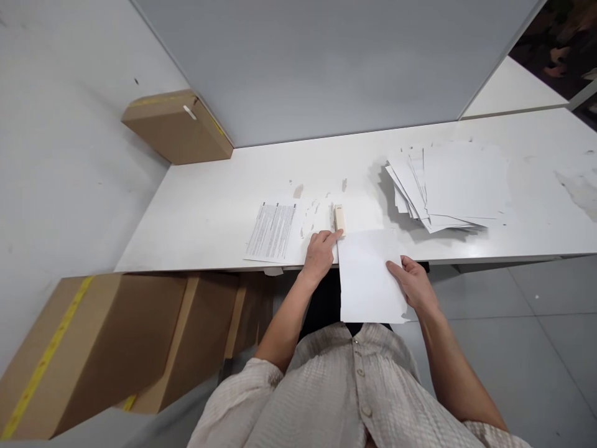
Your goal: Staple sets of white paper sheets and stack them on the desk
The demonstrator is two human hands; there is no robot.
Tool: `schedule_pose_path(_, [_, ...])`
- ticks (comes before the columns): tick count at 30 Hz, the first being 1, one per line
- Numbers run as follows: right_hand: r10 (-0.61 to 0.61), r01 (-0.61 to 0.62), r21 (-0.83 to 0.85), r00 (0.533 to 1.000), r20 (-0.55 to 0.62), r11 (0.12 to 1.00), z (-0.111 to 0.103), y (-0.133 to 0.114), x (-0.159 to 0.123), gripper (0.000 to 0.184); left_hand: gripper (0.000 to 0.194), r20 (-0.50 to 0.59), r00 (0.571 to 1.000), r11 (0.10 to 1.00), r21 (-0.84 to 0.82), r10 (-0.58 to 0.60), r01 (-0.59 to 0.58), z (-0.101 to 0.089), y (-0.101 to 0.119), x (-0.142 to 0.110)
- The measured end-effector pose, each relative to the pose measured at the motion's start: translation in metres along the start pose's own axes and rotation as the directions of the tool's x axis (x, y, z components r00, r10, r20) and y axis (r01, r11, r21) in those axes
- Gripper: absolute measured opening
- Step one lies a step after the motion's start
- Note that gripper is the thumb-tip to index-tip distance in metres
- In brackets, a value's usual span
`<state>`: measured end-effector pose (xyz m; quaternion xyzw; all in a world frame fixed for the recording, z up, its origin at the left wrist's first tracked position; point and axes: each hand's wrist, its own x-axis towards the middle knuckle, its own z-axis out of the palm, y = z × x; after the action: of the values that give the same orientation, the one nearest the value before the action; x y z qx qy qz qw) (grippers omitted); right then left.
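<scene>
My right hand [415, 283] pinches the right edge of white paper sheets [370, 274], which reach over the table's front edge towards my body. A small cream block that looks like a stapler [339, 216] lies on the table, its near end at the sheets' upper left corner. My left hand [321, 254] is closed at that near end, fingers bent and the index fingertip on it; its thumb is mostly hidden. Left of this hand lies a printed sheet [271, 231] with columns of text.
A loose pile of white papers [459, 183] lies on the table's right side. One cardboard box [180, 127] stands in the back left corner; cardboard boxes [93, 348] with yellow tape stand below at left. A grey panel [345, 62] rises behind the white table [196, 205].
</scene>
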<state>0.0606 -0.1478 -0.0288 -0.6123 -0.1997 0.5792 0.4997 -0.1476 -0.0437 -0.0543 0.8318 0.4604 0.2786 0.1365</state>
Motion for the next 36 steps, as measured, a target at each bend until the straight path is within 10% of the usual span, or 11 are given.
schedule_pose_path(12, [-0.028,0.029,-0.056,0.999,0.018,0.998,0.003,-0.001,-0.004,0.028,0.05,0.017,1.0,0.997,-0.081,-0.012,0.013,-0.007,0.006,-0.002])
schedule_pose_path(15, [-0.013,0.016,-0.051,0.999,0.043,0.999,0.0,0.002,-0.014,0.029,0.039,-0.009,0.982,0.95,-0.254,-0.191,0.182,-0.024,0.016,-0.021])
schedule_pose_path(18, [-0.022,0.026,-0.081,0.998,0.06,0.996,0.0,0.007,-0.028,0.03,0.035,0.18,0.877,0.789,-0.385,-0.446,0.48,-0.048,0.027,-0.051])
schedule_pose_path(22, [-0.135,0.146,-0.159,0.988,0.077,0.976,0.018,0.015,-0.039,0.031,0.041,0.5,0.763,0.439,-0.625,-0.41,0.645,-0.072,0.037,-0.085])
schedule_pose_path(26, [-0.238,0.263,-0.138,0.955,0.176,0.955,0.054,0.019,-0.033,0.033,0.042,0.459,0.695,0.251,-0.704,-0.553,0.664,-0.083,0.026,-0.089])
schedule_pose_path(30, [-0.253,0.29,-0.083,0.919,0.303,0.953,0.071,0.016,-0.024,0.036,0.032,0.208,0.673,0.368,-0.705,-0.71,0.606,-0.106,-0.019,-0.055])
schedule_pose_path(36, [-0.241,0.283,-0.153,0.939,0.245,0.947,0.039,0.007,-0.022,0.033,0.017,0.027,0.625,0.57,-0.381,-0.78,0.728,-0.137,-0.094,0.0])
